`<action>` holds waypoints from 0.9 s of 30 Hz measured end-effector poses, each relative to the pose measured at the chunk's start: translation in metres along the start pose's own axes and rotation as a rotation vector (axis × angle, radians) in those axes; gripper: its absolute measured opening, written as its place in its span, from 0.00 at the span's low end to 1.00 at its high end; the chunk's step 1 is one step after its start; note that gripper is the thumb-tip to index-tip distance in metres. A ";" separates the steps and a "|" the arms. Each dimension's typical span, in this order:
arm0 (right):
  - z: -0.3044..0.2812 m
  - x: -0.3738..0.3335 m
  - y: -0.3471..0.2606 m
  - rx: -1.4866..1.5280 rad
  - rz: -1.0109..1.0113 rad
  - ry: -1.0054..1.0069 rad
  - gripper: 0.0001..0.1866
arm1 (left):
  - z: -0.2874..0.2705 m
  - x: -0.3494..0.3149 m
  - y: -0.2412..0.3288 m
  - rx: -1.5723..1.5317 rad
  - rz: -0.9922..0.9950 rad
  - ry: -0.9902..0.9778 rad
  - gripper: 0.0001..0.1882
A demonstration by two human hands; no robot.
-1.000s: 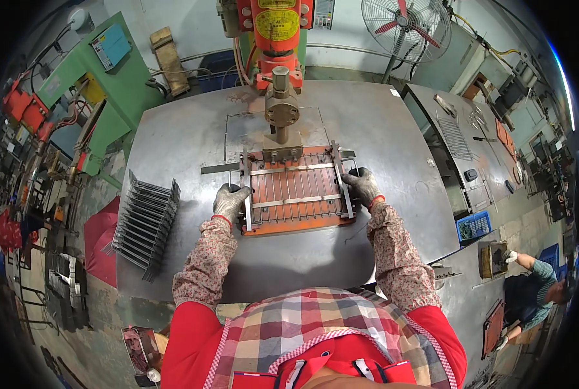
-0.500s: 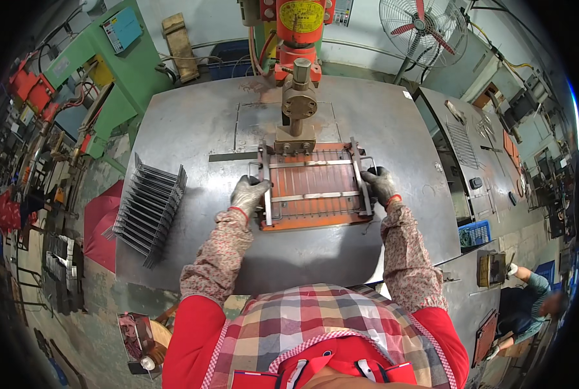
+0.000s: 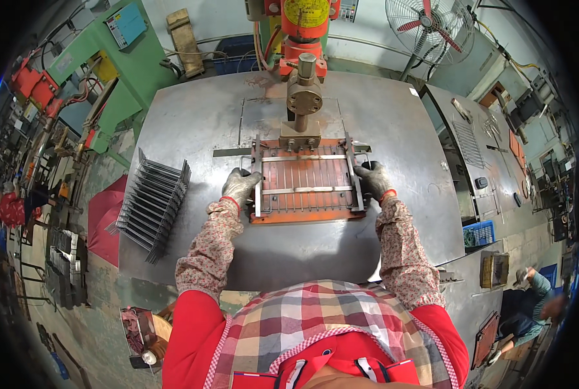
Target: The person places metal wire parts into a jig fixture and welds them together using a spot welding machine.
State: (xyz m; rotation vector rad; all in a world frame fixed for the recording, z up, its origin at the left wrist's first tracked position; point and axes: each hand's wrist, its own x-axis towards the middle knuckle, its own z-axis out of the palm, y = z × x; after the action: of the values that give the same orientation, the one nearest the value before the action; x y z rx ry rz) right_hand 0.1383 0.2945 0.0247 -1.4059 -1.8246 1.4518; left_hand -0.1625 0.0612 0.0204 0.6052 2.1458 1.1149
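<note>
My left hand (image 3: 241, 185), in a grey-white work glove, is closed on the left side of a flat jig (image 3: 307, 214). The gloved right hand (image 3: 372, 179) grips the jig's opposite side, its fingers partly hidden behind the edge. The jig has an orange-brown base with metal side bars. Within it lies a wire grid (image 3: 286, 174) of thin parallel rods, crossed by two flat metal strips. Directly over its far edge hangs the metal block (image 3: 300, 139) of a machine head. Whether block and grid touch, I cannot tell.
A stack of wire racks (image 3: 152, 209) stands on the left of the steel table (image 3: 412, 214). The red machine column (image 3: 304, 26) rises at the back. A fan (image 3: 427, 29) stands far right. Another person (image 3: 529, 308) works at a side table on the right.
Both hands have shifted the jig a little to the left under the machine head, and it sits straighter. The view has also moved slightly. The other person's hand has moved.
</note>
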 end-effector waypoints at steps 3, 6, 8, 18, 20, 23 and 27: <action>-0.020 0.002 0.004 0.004 0.033 0.021 0.22 | 0.018 -0.003 0.012 0.092 0.022 0.017 0.29; -0.028 -0.003 0.002 -0.024 0.029 0.034 0.21 | 0.025 -0.015 0.028 0.100 -0.046 -0.001 0.30; -0.026 -0.008 -0.002 -0.046 0.045 0.035 0.21 | 0.025 -0.013 0.021 0.095 -0.059 -0.016 0.31; -0.024 -0.004 0.003 -0.012 0.065 0.045 0.20 | 0.022 -0.017 0.025 0.042 -0.052 -0.034 0.29; -0.024 -0.002 0.006 -0.017 0.065 0.048 0.19 | 0.022 -0.016 0.025 0.050 -0.034 -0.032 0.29; -0.019 -0.001 0.008 -0.027 0.077 0.047 0.19 | 0.022 -0.007 0.010 0.052 0.024 0.000 0.27; 0.013 -0.007 -0.002 -0.058 0.069 0.013 0.27 | -0.010 -0.016 0.005 -0.139 -0.009 -0.011 0.21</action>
State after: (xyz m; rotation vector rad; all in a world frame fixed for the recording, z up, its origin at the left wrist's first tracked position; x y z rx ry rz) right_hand 0.1298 0.2823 0.0236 -1.5169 -1.8407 1.4295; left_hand -0.1584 0.0477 0.0340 0.5369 2.0396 1.2410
